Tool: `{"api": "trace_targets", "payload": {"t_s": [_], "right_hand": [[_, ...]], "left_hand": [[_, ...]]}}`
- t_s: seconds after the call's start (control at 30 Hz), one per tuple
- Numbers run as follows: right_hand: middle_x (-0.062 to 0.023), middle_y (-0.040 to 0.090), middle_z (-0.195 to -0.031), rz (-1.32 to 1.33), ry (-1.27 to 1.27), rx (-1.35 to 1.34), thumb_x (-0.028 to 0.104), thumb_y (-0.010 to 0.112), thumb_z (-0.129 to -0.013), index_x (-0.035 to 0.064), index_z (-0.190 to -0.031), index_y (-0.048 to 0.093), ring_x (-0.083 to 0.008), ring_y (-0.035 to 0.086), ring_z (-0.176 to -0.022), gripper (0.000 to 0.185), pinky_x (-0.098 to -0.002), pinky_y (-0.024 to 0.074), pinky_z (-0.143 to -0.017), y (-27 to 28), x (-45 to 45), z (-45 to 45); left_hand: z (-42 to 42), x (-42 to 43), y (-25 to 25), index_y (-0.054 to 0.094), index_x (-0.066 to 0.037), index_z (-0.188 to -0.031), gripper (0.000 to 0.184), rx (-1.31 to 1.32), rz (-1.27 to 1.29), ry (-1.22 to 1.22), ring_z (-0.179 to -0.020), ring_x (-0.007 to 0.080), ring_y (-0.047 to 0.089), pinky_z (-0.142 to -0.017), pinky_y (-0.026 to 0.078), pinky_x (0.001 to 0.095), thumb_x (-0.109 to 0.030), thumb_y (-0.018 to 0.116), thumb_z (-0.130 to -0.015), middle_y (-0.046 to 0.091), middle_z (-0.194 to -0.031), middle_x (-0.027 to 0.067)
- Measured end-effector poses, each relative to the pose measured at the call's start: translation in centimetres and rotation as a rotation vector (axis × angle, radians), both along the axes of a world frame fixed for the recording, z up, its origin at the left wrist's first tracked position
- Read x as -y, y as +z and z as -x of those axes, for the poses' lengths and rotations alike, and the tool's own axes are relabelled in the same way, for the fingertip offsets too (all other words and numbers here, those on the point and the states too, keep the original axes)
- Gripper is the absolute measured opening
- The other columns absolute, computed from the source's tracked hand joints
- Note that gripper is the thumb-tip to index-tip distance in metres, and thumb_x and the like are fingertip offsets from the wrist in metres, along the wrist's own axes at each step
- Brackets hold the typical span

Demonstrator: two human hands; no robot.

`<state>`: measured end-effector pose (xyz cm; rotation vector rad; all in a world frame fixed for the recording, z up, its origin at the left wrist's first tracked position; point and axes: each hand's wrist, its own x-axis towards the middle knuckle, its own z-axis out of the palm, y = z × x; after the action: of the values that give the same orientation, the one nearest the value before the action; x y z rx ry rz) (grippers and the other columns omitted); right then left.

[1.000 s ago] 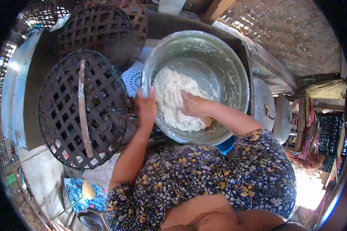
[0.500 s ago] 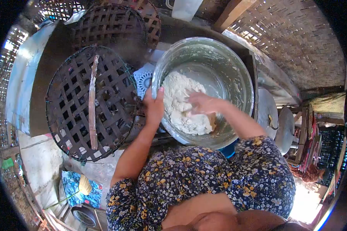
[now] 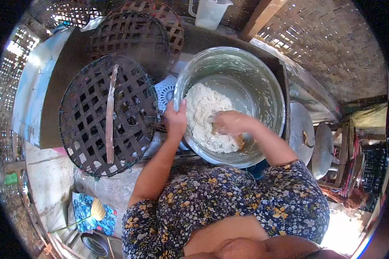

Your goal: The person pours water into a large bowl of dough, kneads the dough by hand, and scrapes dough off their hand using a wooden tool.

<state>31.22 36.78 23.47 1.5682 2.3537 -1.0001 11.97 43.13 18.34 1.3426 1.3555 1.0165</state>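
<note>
A large round metal basin (image 3: 272, 82) holds a mass of pale, lumpy dough (image 3: 205, 103) on its left and near side. My left hand (image 3: 176, 120) grips the basin's left rim, the thumb over the edge and the fingers outside. Inside the basin my right hand (image 3: 232, 122) presses into the dough, its fingers curled and partly sunk in it. Smears of dough coat the inner wall. A brownish patch (image 3: 241, 140) shows at the dough's near edge.
Left of the basin lies a dark woven bamboo tray (image 3: 90, 125) with a wooden stick (image 3: 111, 114) across it. More woven trays (image 3: 129, 36) stand behind. A plastic jug (image 3: 209, 13) is at the back. Metal lids (image 3: 300, 134) lean at the right.
My right hand has gone from spread, blurred fingers over the dough to curled fingers pressed into it. The left hand keeps its hold on the rim. The view has shifted slightly.
</note>
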Motion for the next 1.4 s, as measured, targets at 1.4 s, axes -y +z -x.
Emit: {"api": "trace_targets", "payload": {"t_s": [1.4], "right_hand": [[-0.0180,0.037,-0.129,-0.445,-0.371,0.326,0.023,0.056,-0.076,0.0017,-0.125,0.036,-0.0339,0.034,-0.119,0.057,-0.0420,0.0246,-0.100,-11.8,0.0,2.8]], "left_hand": [[1.2,-1.0,-3.9,0.040,-0.003,-0.123,0.064,-0.050,0.118,-0.041,-0.109,0.0366,0.046,-0.091,0.036,0.0408,-0.047,0.054,-0.078,0.047,-0.117,0.0243]]}}
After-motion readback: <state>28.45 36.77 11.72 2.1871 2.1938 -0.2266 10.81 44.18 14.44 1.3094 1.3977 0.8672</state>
